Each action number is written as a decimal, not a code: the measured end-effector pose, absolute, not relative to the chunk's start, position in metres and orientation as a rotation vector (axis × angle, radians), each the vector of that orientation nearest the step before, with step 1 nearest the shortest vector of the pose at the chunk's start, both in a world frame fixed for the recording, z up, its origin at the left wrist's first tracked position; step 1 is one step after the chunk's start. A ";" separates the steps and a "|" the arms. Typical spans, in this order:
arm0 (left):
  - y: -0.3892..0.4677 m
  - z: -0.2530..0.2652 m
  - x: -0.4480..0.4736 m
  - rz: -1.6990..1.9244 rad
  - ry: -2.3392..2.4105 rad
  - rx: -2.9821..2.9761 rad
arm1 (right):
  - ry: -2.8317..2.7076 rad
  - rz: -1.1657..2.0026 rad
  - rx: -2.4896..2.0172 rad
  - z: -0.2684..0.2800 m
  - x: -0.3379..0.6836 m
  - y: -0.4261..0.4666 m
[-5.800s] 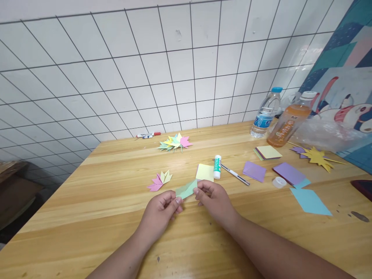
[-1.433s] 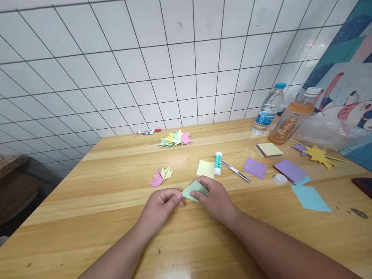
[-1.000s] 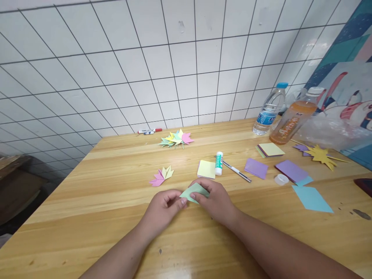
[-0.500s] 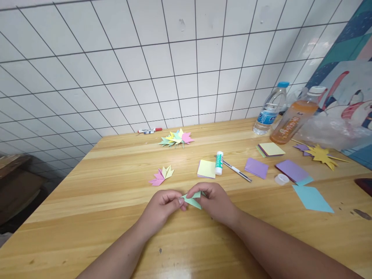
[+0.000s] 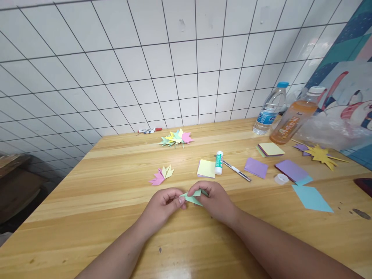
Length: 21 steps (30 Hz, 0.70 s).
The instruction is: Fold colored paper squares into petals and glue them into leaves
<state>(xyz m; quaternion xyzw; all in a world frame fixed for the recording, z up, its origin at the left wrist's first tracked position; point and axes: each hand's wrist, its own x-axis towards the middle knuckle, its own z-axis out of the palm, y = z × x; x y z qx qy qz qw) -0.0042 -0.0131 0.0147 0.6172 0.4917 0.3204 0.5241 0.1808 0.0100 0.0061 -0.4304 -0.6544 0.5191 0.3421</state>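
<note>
A folded light green paper is held between my two hands, a little above the table's near half. My left hand pinches its left tip between thumb and fingers. The fingers of my right hand close on its right part and hide some of it. Beyond my left hand lies a folded pink and yellow paper piece. A stack of yellow and purple paper squares lies beyond my right hand, with a white and green glue stick at its right edge.
Right of the glue stick lie a slim cutter or pen, purple paper, a white cap and blue paper. A water bottle and an orange drink bottle stand behind. Folded paper stars and markers lie near the wall.
The green paper has tilted slightly, and its lower flap shows less below my right hand. Both hands have risen a touch and keep their grip.
</note>
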 end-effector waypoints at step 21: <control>-0.011 0.010 -0.007 0.749 1.213 1.441 | -1.776 1.298 -1.109 -0.001 0.182 0.011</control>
